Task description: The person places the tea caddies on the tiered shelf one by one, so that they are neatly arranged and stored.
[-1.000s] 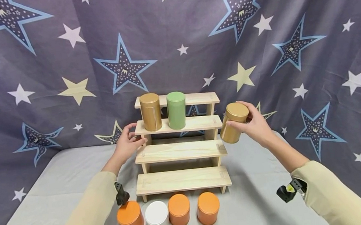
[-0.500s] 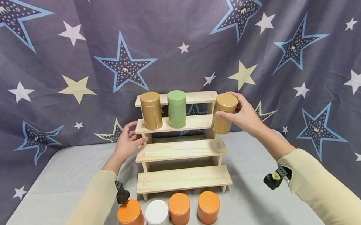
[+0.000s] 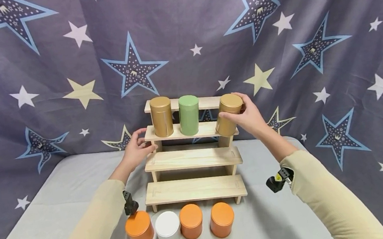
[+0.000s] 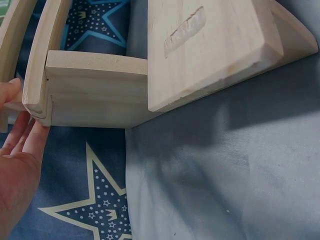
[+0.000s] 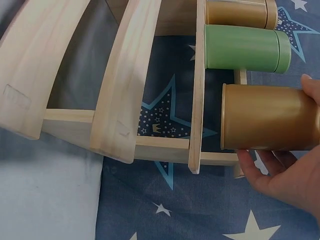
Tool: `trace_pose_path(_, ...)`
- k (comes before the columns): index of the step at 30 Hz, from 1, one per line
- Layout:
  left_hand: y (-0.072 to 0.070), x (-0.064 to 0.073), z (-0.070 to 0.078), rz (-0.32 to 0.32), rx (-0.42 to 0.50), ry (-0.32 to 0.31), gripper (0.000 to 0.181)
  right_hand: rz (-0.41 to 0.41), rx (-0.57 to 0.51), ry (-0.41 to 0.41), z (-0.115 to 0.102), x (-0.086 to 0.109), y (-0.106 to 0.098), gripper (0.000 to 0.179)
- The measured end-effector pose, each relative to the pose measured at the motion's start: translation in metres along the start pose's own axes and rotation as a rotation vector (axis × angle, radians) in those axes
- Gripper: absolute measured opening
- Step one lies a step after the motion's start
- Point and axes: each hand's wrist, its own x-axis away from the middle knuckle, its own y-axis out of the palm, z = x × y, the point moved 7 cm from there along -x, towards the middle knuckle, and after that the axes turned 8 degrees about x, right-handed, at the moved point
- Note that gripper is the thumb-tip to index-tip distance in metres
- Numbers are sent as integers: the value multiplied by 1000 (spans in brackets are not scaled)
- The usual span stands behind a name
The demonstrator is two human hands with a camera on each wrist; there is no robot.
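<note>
A gold tin (image 3: 226, 121) is gripped in my right hand (image 3: 247, 115), over the right end of the second step from the top. In the right wrist view a gap shows between the tin's base and that step, and the fingers (image 5: 272, 167) curl round its side. My left hand (image 3: 135, 151) holds the left end of the same step of the wooden tiered stand (image 3: 196, 190), thumb and fingers either side of the board's edge in the left wrist view. On that step stand another gold tin (image 3: 161, 117) and a green tin (image 3: 189, 116), upright.
In front of the stand, a row of shorter tins stands on the grey cloth (image 3: 87, 167): an orange tin (image 3: 139, 230), a white tin (image 3: 168, 230) and two more orange ones. A star-patterned curtain (image 3: 182, 37) hangs close behind the stand.
My right hand has carried the gold tin leftward and up, from beside the stand to over the step's right end, and the tin is more upright. My left hand has stayed at the stand.
</note>
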Motion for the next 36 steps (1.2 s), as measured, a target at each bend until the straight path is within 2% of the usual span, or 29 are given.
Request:
trace_pose_path(9, -8, -19, -23, 14, 16, 4, 76, 18, -25, 25, 0, -13, 8, 85)
trace_pose_path(13, -9, -22, -29, 22, 2, 11, 76, 14, -19, 27, -1, -16, 14, 86)
trace_pose_path(20, -9, -22, -31, 25, 11, 11, 76, 9, 20, 46, -4, -18, 25, 85)
trace_pose_path(36, -8, -23, -31, 27, 27, 15, 76, 38, -25, 78, 6, -29, 36, 86)
